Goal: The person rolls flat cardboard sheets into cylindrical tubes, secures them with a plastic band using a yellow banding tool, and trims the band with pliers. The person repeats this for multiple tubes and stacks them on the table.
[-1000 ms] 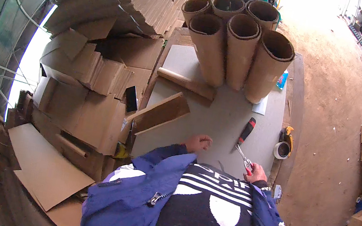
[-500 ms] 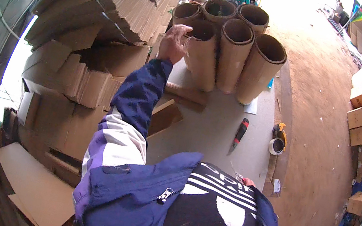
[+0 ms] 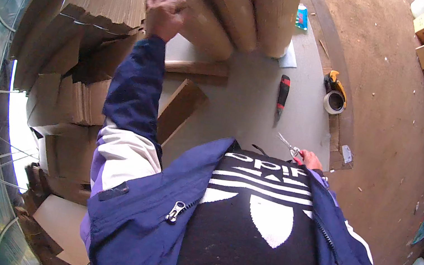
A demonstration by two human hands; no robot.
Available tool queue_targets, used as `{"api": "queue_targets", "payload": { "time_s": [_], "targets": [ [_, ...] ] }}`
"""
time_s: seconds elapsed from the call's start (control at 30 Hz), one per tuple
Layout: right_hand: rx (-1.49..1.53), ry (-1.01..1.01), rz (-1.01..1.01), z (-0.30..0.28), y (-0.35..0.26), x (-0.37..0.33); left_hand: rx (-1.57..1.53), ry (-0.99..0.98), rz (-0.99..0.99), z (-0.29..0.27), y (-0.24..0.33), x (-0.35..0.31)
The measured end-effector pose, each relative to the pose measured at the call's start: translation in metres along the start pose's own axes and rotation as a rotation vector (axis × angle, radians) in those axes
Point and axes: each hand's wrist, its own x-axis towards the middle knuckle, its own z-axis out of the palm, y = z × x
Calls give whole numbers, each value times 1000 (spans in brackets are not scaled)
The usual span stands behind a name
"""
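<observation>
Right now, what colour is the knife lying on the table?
Red and black, seen best in the head view: the utility knife.

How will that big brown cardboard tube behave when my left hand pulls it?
The big brown cardboard tube looks hollow, so probably light. Round-walled, it may roll. The left hand grips its rim, so it could tip.

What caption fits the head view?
Left hand grips a cardboard tube; right hand holds scissors over the table.
</observation>
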Motion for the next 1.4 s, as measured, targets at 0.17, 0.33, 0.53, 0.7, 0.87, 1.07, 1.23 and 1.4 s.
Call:
{"api": "queue_targets", "payload": {
  "time_s": [0.17, 0.33, 0.53, 0.7, 0.87, 1.07, 1.23, 1.4],
  "targets": [
    [-31, -22, 43, -7, -2, 6, -93, 18, -17, -58, 38, 6],
    [17, 39, 14, -8, 3, 12, -175, 33, 1, -42, 75, 8],
    [9, 55, 10, -19, 6, 8, -138, 84, 113, -4, 129, -6],
    [-17, 98, -4, -16, 10, 4, -193, 83, 203, 6, 171, -12],
    [8, 73, -19, -4, 18, 8, -382, 9, 108, 0, 172, -8],
    [20, 55, -12, 3, 22, 9, -622, 90, 14, -12, 157, 20],
    [0, 59, 4, 3, 21, 7, -219, -108, 361, -4, 135, 70],
    [33, 70, 5, 3, 19, 5, 88, -508, 418, 23, 133, 104]
  ]
}}
